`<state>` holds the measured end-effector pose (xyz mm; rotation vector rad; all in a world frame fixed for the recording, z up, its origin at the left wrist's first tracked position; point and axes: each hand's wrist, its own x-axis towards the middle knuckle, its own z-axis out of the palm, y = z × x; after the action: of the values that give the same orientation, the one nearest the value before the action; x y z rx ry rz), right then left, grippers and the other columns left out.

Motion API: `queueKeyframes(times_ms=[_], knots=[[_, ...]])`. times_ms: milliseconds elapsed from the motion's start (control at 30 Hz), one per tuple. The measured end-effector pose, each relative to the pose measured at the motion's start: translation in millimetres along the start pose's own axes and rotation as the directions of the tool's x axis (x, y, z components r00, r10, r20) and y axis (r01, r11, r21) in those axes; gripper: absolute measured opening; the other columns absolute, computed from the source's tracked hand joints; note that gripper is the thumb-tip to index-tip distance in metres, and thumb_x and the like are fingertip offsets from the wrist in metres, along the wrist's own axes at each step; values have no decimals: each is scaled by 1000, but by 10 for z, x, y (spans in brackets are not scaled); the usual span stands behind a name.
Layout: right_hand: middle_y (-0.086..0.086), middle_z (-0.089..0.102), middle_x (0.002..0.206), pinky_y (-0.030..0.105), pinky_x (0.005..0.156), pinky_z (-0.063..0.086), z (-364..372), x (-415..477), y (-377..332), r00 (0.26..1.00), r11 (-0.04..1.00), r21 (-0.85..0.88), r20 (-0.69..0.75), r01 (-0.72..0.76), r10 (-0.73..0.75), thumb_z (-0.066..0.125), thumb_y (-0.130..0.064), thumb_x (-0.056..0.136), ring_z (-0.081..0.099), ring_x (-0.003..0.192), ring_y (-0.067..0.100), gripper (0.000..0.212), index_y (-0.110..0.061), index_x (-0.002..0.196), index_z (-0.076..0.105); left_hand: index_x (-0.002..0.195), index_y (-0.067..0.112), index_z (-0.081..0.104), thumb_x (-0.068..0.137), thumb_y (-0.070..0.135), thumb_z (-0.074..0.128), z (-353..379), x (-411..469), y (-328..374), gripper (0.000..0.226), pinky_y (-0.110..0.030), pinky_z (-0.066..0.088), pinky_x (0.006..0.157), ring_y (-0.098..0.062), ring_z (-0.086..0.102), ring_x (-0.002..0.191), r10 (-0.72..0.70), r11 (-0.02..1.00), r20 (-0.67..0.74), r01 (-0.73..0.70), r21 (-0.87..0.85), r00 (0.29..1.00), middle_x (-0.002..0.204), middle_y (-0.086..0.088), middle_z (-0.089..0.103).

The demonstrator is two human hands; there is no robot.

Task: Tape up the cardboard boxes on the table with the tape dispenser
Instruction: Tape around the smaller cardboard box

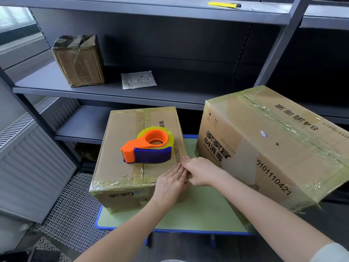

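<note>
An orange-and-blue tape dispenser (149,148) lies flat atop the smaller cardboard box (120,167), already taped. The larger taped box (273,148) sits at its three o'clock, both on the green table (198,214).

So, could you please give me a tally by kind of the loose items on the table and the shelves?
Cardboard boxes: 3 (small box and large box at the table, wrapped box on the shelf)
Tape dispenser: 1
White packet: 1
Yellow cutter: 1
Total: 6
</note>
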<state>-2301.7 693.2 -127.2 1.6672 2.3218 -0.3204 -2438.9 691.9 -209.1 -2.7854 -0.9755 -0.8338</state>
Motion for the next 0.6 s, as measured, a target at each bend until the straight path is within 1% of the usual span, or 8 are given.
queueKeyframes(times_ms=[133, 233, 300, 400, 467, 533, 567, 600], knots=[[12, 13, 158, 33, 113, 28, -3, -75, -56, 999, 999, 43, -33, 5, -4, 57, -28, 92, 19, 144, 22, 77, -3, 150, 13, 100, 1, 73, 55, 22, 91, -44, -24, -7, 53, -30, 48, 92, -21, 68, 98, 24, 1000, 69, -24, 0, 997, 106, -14, 70], [13, 15, 157, 34, 114, 26, 14, -72, -66, 999, 998, 56, -36, -2, 4, 58, -31, 91, 18, 144, 23, 78, -3, 149, 14, 107, 3, 70, 50, 22, 92, -120, -35, -57, 64, -29, 45, 95, -20, 66, 104, 38, 999, 153, -39, 0, 987, 112, -12, 68], [13, 19, 156, 36, 114, 26, 38, -45, -52, 999, 998, 57, -41, -4, 7, 61, -30, 89, 20, 143, 26, 78, -3, 148, 18, 113, 4, 68, 54, 26, 90, -186, -47, -107, 67, -30, 46, 95, -19, 64, 108, 38, 999, 207, -42, 14, 978, 116, -11, 66], [11, 8, 159, 33, 117, 19, 79, -24, -63, 999, 998, 60, -23, 33, -32, 61, -20, 89, 10, 146, 22, 81, -5, 150, 11, 116, 5, 66, 58, 25, 88, -261, -113, -190, 65, -34, 54, 88, -20, 65, 107, 8, 1000, 211, -4, -19, 977, 117, -10, 66], [10, 3, 159, 33, 117, 20, 97, -21, -67, 998, 997, 53, -10, 64, -63, 58, -14, 91, 7, 146, 19, 78, -5, 150, 8, 116, 4, 66, 59, 18, 88, -263, -168, -216, 63, -36, 53, 89, -21, 64, 108, -6, 999, 217, 17, -50, 976, 118, -11, 66], [10, 1, 159, 33, 116, 21, 103, -30, -66, 997, 995, 56, -16, 79, -78, 56, -13, 92, 6, 146, 18, 76, -6, 151, 8, 124, 3, 60, 62, 7, 83, -318, -178, -216, 65, -32, 41, 103, -19, 57, 118, 9, 999, 255, 4, -53, 967, 127, -11, 60], [9, 0, 159, 33, 116, 20, 101, -45, -69, 997, 995, 63, -19, 82, -81, 55, -13, 93, 5, 146, 18, 75, -6, 151, 8, 133, 3, 51, 72, 4, 75, -378, -168, -214, 66, -27, 28, 111, -18, 47, 129, 20, 997, 285, 1, -75, 958, 137, -11, 50], [9, 0, 159, 33, 116, 20, 96, -59, -71, 997, 994, 66, -18, 83, -81, 55, -14, 93, 5, 146, 18, 75, -7, 151, 8, 141, 5, 39, 85, 6, 63, -410, -165, -237, 61, -20, 13, 114, -15, 33, 138, 25, 993, 300, 11, -120, 954, 147, -8, 37]])
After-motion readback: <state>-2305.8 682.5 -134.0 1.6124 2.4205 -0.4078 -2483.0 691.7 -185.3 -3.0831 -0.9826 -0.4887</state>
